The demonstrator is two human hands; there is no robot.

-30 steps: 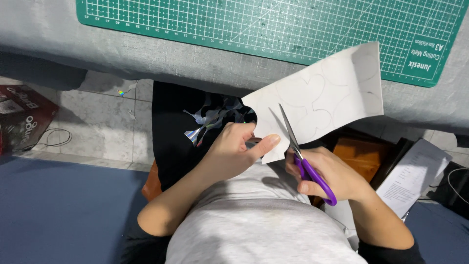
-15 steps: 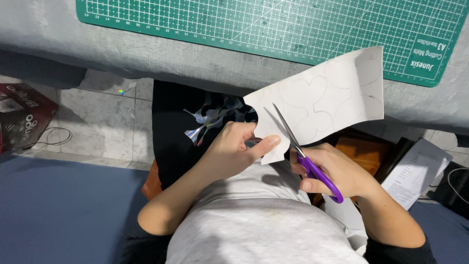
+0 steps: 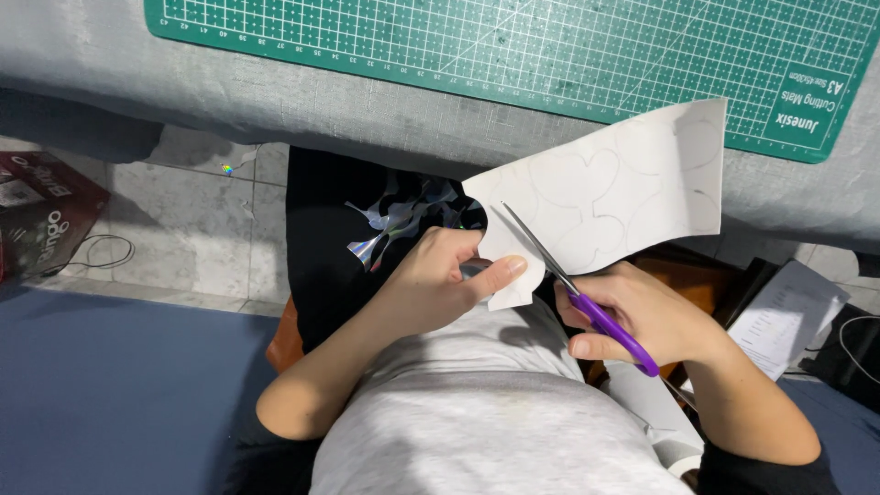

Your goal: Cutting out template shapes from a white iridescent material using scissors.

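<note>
While the left hand (image 3: 435, 284) pinches the lower corner of the white sheet (image 3: 605, 197), the right hand (image 3: 642, 316) grips purple-handled scissors (image 3: 573, 284), blades parted in the cut. Held in the air in front of the grey bench (image 3: 275, 101) (below the green mat (image 3: 550, 46)), the sheet looks light and floppy; best pinched near the cut.
</note>
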